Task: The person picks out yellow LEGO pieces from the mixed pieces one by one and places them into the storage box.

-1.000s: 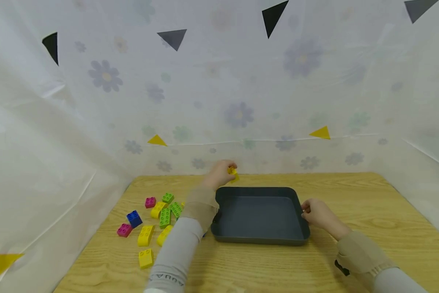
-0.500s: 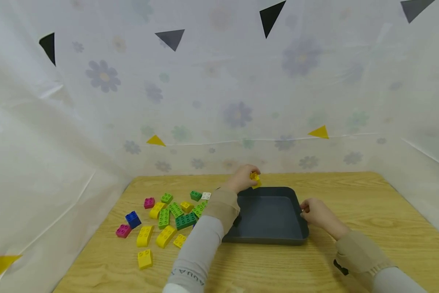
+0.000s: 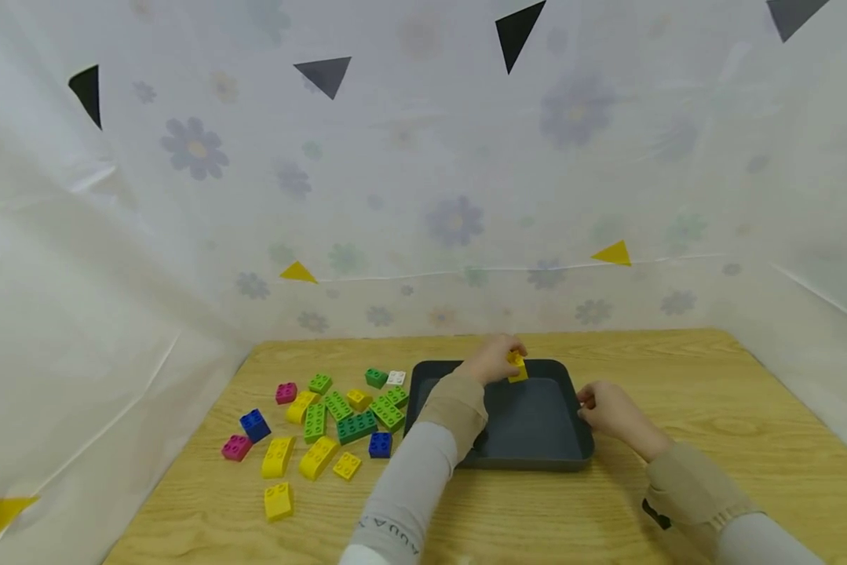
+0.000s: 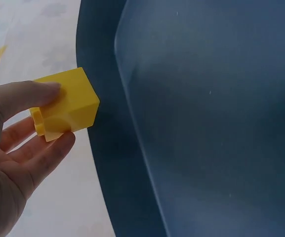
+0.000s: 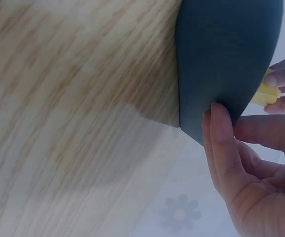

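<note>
Between thumb and fingers, my left hand (image 3: 494,359) holds a yellow toy building brick (image 4: 72,103) over the back part of a dark grey tray (image 3: 536,428). The brick's studs face back toward the palm in the left wrist view. My right hand (image 3: 612,408) grips the tray's right edge. In the right wrist view its fingers (image 5: 223,131) lie against the tray's outer wall (image 5: 221,59), while the thumb goes over the rim. The tray sits flat on the wooden table, and the left forearm hides its left part.
Loose building bricks lie left of the tray, among them a dark green one (image 3: 356,426), a blue one (image 3: 380,445), a pink one (image 3: 236,448) and a white one (image 3: 396,378). Behind the table (image 3: 649,353) hangs a pale flowered curtain (image 3: 388,196).
My left hand has carried the yellow brick rightward from behind the tray's left corner to over its back part. The right hand has stayed at the tray's edge.
</note>
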